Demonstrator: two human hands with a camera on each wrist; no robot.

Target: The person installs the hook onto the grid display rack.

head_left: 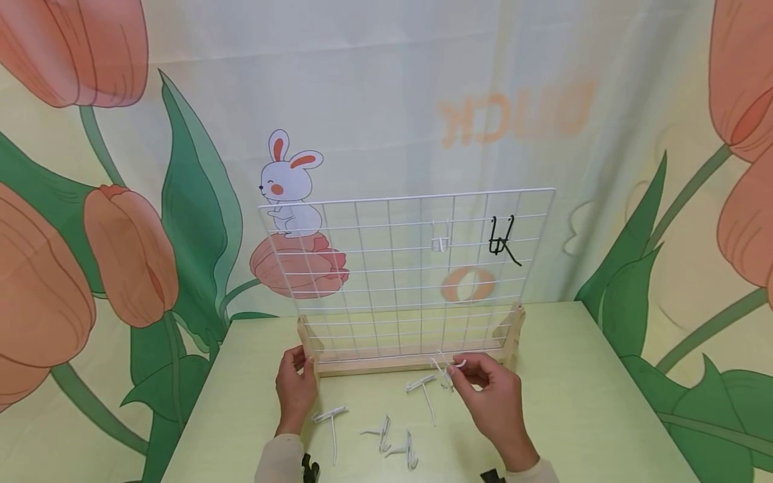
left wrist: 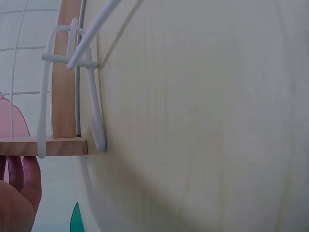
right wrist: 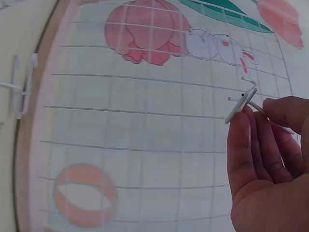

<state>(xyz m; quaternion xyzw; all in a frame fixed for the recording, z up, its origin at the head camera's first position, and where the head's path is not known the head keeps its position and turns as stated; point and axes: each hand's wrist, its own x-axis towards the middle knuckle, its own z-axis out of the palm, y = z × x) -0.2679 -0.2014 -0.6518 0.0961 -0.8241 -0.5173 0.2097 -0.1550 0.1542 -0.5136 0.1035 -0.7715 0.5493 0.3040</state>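
Observation:
My right hand (head_left: 492, 396) pinches a white wire hook (right wrist: 247, 99) between thumb and fingers, just in front of the grid's lower right part. The white wire grid (head_left: 404, 272) stands upright in a wooden base (head_left: 374, 365). At the base's left end, my left hand (head_left: 296, 389) holds the wood; in the left wrist view its fingers (left wrist: 31, 179) touch the wooden edge and their tips are partly hidden. A white hook (head_left: 440, 243) and a black hook (head_left: 500, 243) hang on the grid's upper right.
Several loose white hooks lie on the pale table (head_left: 580, 402) before the base, among them one near the left hand (head_left: 330, 414) and one near the right (head_left: 421, 383). Behind the grid hangs a curtain (head_left: 374, 100) printed with tulips and a rabbit.

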